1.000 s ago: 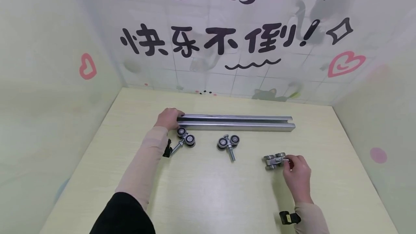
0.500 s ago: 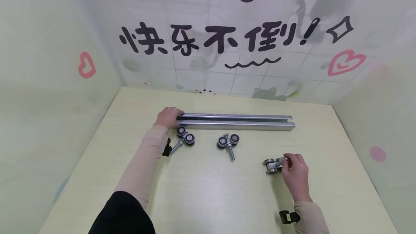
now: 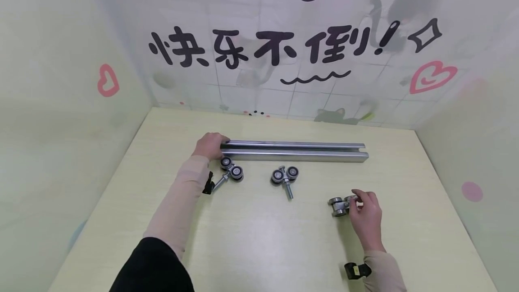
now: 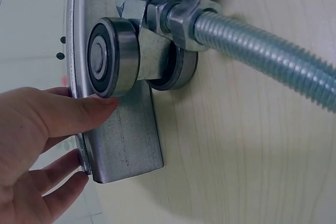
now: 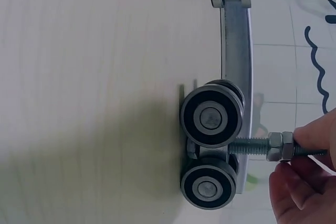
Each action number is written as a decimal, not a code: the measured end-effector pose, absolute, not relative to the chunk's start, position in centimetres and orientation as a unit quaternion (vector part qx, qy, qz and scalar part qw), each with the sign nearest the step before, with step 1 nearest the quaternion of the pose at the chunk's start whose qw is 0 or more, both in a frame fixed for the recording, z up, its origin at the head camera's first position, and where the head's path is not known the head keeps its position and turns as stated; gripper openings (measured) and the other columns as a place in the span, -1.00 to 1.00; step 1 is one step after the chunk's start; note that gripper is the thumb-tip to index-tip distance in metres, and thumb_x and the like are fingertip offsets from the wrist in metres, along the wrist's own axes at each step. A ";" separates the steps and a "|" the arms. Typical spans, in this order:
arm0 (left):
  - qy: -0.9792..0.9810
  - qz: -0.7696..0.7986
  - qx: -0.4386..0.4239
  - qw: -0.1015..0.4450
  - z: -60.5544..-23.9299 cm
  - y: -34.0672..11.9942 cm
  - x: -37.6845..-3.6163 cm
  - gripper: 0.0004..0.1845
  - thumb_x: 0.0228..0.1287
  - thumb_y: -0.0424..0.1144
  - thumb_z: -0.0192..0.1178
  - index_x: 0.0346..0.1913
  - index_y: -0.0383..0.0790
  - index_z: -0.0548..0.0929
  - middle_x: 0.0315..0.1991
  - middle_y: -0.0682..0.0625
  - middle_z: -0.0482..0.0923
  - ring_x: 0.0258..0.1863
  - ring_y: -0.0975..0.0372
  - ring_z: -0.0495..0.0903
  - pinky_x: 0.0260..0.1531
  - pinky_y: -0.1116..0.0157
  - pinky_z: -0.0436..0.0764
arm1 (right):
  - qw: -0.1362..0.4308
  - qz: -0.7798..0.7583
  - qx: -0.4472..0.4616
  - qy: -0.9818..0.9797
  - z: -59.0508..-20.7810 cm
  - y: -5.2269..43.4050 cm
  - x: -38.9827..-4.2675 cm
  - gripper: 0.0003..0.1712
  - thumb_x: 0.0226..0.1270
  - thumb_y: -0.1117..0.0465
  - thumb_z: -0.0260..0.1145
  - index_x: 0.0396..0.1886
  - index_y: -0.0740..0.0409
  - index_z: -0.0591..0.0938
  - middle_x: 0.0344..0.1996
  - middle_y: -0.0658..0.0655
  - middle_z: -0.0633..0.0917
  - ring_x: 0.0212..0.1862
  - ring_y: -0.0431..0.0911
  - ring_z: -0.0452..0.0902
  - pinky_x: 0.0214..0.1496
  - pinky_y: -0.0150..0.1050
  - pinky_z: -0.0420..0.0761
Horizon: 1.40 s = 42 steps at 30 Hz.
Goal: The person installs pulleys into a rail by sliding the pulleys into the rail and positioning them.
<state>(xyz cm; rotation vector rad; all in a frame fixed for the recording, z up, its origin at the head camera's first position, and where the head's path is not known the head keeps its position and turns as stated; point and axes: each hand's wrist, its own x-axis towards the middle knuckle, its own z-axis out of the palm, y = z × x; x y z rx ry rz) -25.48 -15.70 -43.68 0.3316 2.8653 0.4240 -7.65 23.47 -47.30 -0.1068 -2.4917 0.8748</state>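
three roller trolleys lie near the steel track (image 3: 293,151). our right hand (image 3: 366,217) pinches one trolley's (image 3: 339,205) threaded bolt, wheels resting on the table (image 3: 259,247), likely for lifting. our left hand (image 3: 208,146) clasps the track's end, seemingly steadying it.

The rail (image 3: 293,151) was bright galvanised-looking metal, smooth with faint scuffs at its end. The roller carriage (image 5: 212,145) had glossy dark wheel rims, possibly rubber or blackened steel, around dull silver hubs, and a coarse threaded metal bolt (image 4: 262,53) with a matt zinc sheen. The table (image 3: 259,247) showed pale wood-grain laminate, smooth and slightly shiny. The sleeves (image 3: 174,211) were soft beige knit cloth.
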 end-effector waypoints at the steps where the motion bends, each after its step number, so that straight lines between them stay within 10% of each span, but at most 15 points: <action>1: 0.976 0.145 0.114 0.113 -43.7 -15.7 -25.5 -0.41 -0.12 -0.44 0.34 0.11 -0.22 0.52 0.09 -0.18 0.49 0.07 -0.06 0.43 0.03 0.04 0.46 | 0.246 0.325 -0.042 -0.912 -47.3 23.4 -7.6 -0.76 0.03 0.55 0.23 -0.24 0.45 0.58 -0.44 0.22 0.47 -0.41 0.02 0.49 -0.46 -0.60 0.48; 21: 0.976 0.145 0.121 0.108 -44.3 -15.9 -25.7 -0.41 -0.15 -0.43 0.35 0.10 -0.22 0.53 0.07 -0.19 0.50 0.05 -0.07 0.44 0.04 0.03 0.44 | 0.204 0.399 -0.073 -0.891 -48.1 23.4 -7.2 -0.63 0.21 0.54 0.06 0.04 0.38 0.49 -0.17 0.27 0.63 -0.17 0.06 0.55 -0.24 -0.82 0.30; 31: 0.974 0.156 0.124 0.112 -44.0 -15.8 -25.6 -0.41 -0.14 -0.44 0.35 0.10 -0.23 0.52 0.08 -0.19 0.49 0.05 -0.05 0.44 0.06 0.03 0.43 | 0.282 0.387 -0.043 -0.877 -48.5 23.6 -7.3 -0.69 0.09 0.57 0.17 -0.11 0.44 0.52 -0.28 0.31 0.65 -0.22 -0.62 0.33 -0.21 -0.81 0.32; 42: 0.974 0.153 0.119 0.115 -43.5 -15.9 -25.4 -0.41 -0.13 -0.44 0.33 0.11 -0.24 0.52 0.08 -0.21 0.48 0.06 -0.07 0.43 0.05 0.03 0.44 | 0.312 0.415 -0.071 -0.852 -49.1 23.4 -7.4 -0.71 0.02 0.51 0.30 -0.18 0.47 0.56 -0.33 0.34 0.66 -0.34 -0.60 0.42 -0.34 -0.76 0.42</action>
